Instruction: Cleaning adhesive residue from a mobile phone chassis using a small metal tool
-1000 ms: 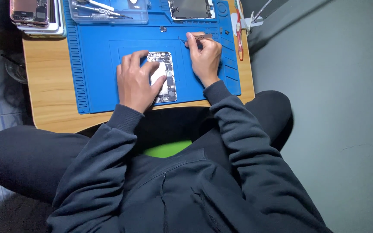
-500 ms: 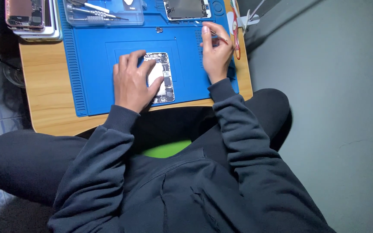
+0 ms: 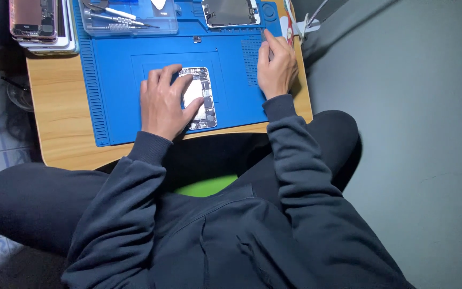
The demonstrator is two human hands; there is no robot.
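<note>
The right hand [image 3: 276, 67] has moved right from the opened phone [image 3: 200, 98] to the blue mat's [image 3: 118, 101] right edge, fingers pinching a thin tool [image 3: 266, 42], while the left hand [image 3: 162, 101] stays flat on the phone, fingers spread.

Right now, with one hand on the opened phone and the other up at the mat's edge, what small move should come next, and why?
Probably bring the right hand and its thin tool to the opened phone. The left hand pins the phone flat on the blue mat, and the right hand sits off at the mat's right edge.

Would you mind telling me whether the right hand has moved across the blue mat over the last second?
Yes. The right hand has moved from beside the opened phone toward the blue mat's far right corner.
</note>
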